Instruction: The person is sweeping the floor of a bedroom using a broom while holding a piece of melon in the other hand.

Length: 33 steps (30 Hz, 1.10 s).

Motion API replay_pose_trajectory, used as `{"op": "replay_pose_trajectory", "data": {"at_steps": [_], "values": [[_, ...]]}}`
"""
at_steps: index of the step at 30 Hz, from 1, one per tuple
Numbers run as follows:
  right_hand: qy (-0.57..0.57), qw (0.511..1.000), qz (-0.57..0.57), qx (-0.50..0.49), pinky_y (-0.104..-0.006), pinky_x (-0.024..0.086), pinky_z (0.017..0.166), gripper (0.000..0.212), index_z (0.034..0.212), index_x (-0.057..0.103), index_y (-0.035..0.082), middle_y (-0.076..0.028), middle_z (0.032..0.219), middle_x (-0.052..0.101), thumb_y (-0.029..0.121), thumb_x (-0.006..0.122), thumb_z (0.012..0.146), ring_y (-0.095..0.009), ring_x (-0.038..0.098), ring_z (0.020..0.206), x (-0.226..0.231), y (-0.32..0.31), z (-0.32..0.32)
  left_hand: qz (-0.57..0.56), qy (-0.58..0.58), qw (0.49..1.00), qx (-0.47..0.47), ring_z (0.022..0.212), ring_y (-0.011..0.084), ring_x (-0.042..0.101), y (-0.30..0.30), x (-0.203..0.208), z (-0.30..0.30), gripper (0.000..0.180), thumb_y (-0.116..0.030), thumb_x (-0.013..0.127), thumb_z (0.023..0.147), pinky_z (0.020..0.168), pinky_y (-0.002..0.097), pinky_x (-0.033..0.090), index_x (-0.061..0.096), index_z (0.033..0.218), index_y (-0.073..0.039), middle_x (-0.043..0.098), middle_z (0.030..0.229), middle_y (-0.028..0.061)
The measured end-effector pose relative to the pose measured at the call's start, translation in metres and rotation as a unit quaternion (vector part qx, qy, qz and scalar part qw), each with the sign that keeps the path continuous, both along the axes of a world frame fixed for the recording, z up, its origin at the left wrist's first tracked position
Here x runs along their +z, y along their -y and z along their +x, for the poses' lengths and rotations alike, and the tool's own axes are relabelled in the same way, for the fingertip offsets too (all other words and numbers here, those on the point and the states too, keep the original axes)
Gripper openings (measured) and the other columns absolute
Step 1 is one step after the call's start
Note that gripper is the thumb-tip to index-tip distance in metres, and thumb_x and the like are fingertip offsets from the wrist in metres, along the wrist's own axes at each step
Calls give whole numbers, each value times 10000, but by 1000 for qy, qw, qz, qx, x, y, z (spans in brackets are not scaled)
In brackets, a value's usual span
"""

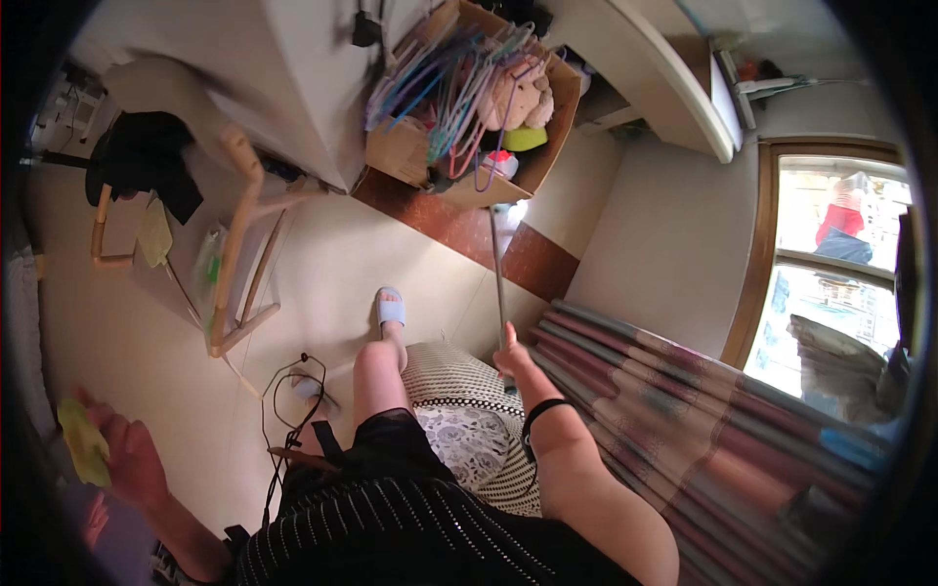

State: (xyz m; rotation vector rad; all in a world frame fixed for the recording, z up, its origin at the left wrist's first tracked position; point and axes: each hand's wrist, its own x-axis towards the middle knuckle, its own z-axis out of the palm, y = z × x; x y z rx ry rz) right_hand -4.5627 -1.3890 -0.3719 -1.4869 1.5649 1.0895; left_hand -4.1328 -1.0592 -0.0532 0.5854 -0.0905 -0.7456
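My right hand (510,354) is wrapped round a thin grey pole (499,264), which runs away from me to the floor just below a cardboard box (555,127). The pole's far end is hard to make out beside a bright patch there. At the far left, my left hand (137,457) is raised and closed on a flat, yellow-green piece (82,442) that looks like a cloth. Motion blurs that hand a little. A woven, cream-and-black patterned basket or hamper (445,371) with a floral cloth (459,441) stands between my legs and right arm.
Hangers (459,93) and a pink plush toy (510,96) fill the box. A wooden-framed chair (234,244) stands left, with black clothing (151,161) behind it. Black cables (283,391) hang by my left leg. Striped curtain (635,391) and a window (835,225) lie right.
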Motion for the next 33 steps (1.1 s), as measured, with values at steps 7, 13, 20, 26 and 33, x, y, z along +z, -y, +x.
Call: {"op": "replay_pose_trajectory", "data": {"at_steps": [7, 13, 20, 26, 33], "values": [[109, 972, 19, -209, -374, 434, 397, 831, 1289, -106, 243, -170, 746, 530, 39, 464, 721, -208, 537, 499, 23, -183, 53, -78, 20, 994, 68, 641, 109, 380, -204, 19, 16, 483, -153, 435, 830, 624, 252, 307, 230, 1248, -25, 462, 1020, 81], [93, 984, 10, -148, -362, 409, 347, 796, 1293, 10, 270, -133, 602, 482, 16, 439, 672, -230, 500, 434, 55, -337, 77, -18, 9, 975, 223, 633, 120, 379, -336, 45, 20, 501, -162, 442, 826, 633, 256, 298, 224, 1253, -19, 459, 1054, 106], [270, 923, 74, -264, -322, 395, 369, 678, 1284, 214, 185, -111, 573, 486, 17, 505, 695, -186, 456, 412, 157, -334, 63, -177, 48, 980, 73, 637, 110, 395, -381, 52, 23, 490, -223, 444, 827, 634, 242, 294, 250, 1232, -27, 475, 1043, 107], [227, 970, -22, -78, -303, 422, 377, 718, 1297, 172, 177, -108, 588, 499, 17, 492, 674, -192, 487, 439, 140, -286, 130, -145, 29, 982, 117, 612, 103, 380, -400, 59, 0, 474, -234, 425, 835, 634, 239, 283, 268, 1228, -21, 485, 1035, 100], [173, 981, 21, 86, -343, 438, 398, 747, 1302, 112, 208, -184, 763, 527, 11, 478, 681, -226, 530, 534, 43, -327, 132, -93, 54, 981, 162, 604, 105, 398, -401, 69, -37, 456, -271, 411, 842, 622, 239, 282, 282, 1211, -35, 495, 1022, 98]]}}
